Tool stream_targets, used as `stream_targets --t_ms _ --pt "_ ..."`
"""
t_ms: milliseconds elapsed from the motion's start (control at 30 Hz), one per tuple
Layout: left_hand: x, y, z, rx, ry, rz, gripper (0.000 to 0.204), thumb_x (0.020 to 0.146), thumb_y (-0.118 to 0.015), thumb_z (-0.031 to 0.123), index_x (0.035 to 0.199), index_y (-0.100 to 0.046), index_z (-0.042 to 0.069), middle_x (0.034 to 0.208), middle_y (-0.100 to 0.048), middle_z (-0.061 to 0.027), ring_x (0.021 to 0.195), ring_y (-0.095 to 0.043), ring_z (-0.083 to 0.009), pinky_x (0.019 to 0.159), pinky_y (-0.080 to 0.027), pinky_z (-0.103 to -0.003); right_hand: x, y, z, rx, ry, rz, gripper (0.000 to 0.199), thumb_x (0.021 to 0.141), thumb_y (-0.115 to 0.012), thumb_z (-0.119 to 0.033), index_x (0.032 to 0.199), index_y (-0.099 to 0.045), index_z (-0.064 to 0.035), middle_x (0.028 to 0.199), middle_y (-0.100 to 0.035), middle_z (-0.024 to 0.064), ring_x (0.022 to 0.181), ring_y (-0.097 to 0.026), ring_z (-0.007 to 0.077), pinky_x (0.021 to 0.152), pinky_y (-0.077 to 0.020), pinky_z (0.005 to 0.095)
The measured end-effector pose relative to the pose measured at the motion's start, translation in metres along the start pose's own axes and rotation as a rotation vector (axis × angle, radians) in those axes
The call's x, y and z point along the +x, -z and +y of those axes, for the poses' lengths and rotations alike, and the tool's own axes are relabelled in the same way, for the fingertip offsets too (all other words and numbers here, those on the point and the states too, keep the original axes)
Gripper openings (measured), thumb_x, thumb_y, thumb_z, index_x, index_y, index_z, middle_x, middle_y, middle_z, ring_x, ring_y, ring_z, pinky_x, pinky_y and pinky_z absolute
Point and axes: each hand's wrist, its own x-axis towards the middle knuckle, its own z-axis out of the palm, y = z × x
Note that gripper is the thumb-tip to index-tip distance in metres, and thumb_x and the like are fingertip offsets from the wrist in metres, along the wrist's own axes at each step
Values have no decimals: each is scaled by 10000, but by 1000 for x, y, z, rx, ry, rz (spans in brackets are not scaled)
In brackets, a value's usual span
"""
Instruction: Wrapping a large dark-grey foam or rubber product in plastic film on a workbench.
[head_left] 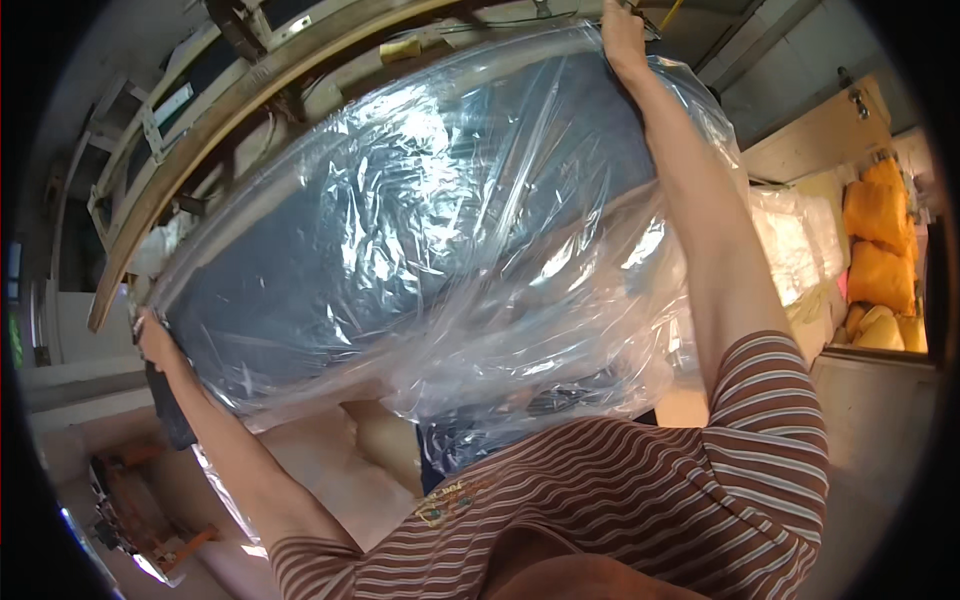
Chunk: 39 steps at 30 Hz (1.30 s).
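Note:
A large dark bluish-grey piece wrapped in shiny clear plastic sheeting spans the middle, slanting up from lower left to upper right. What lies under the wrap, cloth or board, I cannot make out. At its lower left corner my left hand is closed on the plastic edge. My right hand, arm stretched far out, grips the upper right edge, its fingertips partly hidden. Loose, wrinkled plastic hangs from the near side, over dark blue clothing at my waist.
A curved wooden rail with a metal frame runs along the far left side. To the right, orange bundles sit on a shelf beside a pale plastic-wrapped bundle. A brown and orange machine-like object stands at lower left.

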Motion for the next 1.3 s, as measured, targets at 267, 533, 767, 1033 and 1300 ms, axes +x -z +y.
stream_targets --t_ms 267,533,767,1033,1300 --pt "62 109 -146 -375 -254 135 361 854 -502 212 1083 -581 -56 1068 -604 -170 985 -563 -252 894 -419 -335 -29 150 -51 869 116 -726 258 875 -541 -289 808 -494 -44 723 -424 -35 676 -396 85 603 -331 257" --pt "-315 174 204 -1073 -965 -461 333 780 -648 57 1108 -590 42 1028 -593 -88 954 -570 -169 810 -468 -290 -70 236 -63 1170 -60 -715 176 902 -527 -224 821 -455 -85 736 -335 -69 657 -310 35 575 -278 199" --pt "-399 135 263 -1231 -1029 -836 157 864 -572 148 843 -596 -5 773 -584 -78 716 -557 -160 669 -440 -283 -125 277 -17 917 177 -893 236 797 -653 -174 684 -510 -24 669 -420 30 646 -417 84 584 -340 247" --pt "-226 112 91 -662 -701 -346 194 883 -562 186 928 -632 11 903 -618 -51 847 -553 -130 786 -435 -259 -366 322 323 -599 54 -1490 177 695 -575 -225 746 -684 -95 810 -663 94 801 -639 263 696 -512 405" --pt "-81 121 -96 -174 -529 -24 326 883 -553 293 860 -628 -23 772 -622 -114 703 -554 -173 680 -437 -316 -12 273 159 1114 -335 96 324 912 -409 -237 1079 -561 -5 935 -582 154 823 -534 299 714 -419 395"
